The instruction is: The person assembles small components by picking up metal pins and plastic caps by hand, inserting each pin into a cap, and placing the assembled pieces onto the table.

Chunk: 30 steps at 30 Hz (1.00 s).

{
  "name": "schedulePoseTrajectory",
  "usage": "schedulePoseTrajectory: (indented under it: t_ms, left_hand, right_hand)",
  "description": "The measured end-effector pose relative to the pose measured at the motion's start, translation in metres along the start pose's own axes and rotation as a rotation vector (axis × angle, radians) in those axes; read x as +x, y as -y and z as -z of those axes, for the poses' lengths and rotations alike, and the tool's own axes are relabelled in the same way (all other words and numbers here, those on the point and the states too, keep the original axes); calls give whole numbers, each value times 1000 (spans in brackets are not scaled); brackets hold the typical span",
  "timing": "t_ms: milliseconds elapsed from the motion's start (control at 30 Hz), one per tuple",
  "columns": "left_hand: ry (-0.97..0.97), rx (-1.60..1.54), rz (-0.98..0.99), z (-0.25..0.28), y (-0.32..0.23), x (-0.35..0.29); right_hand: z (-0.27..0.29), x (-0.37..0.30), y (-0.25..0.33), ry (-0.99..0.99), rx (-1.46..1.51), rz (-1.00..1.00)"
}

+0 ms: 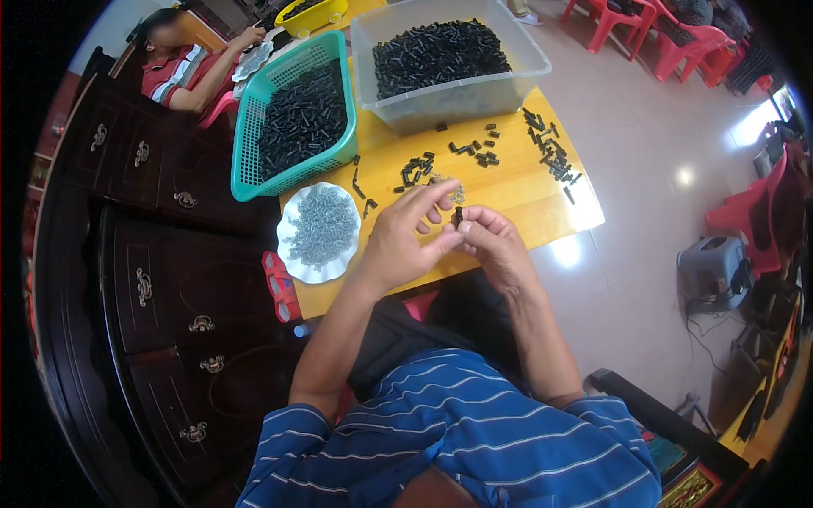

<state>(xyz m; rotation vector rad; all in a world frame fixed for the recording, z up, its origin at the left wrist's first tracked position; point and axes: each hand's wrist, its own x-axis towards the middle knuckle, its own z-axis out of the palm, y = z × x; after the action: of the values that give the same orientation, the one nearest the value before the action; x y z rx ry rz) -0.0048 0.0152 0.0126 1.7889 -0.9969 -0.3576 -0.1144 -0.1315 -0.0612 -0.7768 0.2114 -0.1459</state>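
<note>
A small black cylindrical piece (458, 218) stands pinched between the thumb and fingers of my right hand (495, 245), above the near part of the yellow table (508, 195). My left hand (411, 229) is beside it. Its thumb tip reaches the right fingertips, while its other fingers curve above with a gap to the thumb. Just beyond my fingers lie a few small clear pieces (458, 195) and a loose group of black pieces (415, 168). A white scalloped plate (284, 245) heaped with small clear pieces sits left of my left hand.
A green basket (246, 144) and a translucent bin (449, 110), both full of black pieces, stand at the back. More black pieces (555, 157) lie along the right edge. Dark drawers (195, 322) flank the left. A person (190, 72) sits far left.
</note>
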Motion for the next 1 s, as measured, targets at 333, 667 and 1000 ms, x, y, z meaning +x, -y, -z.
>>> schedulePoseTrajectory:
  t_ms: [333, 667, 1000]
  left_hand:
    - [-48, 464, -367, -10, 11, 5]
    - [-73, 469, -454, -7, 5, 5]
    - [-55, 368, -393, -3, 4, 1]
  right_hand:
    - [4, 1, -4, 9, 81, -12]
    - [4, -1, -6, 62, 99, -49]
    - [0, 0, -5, 99, 92, -25]
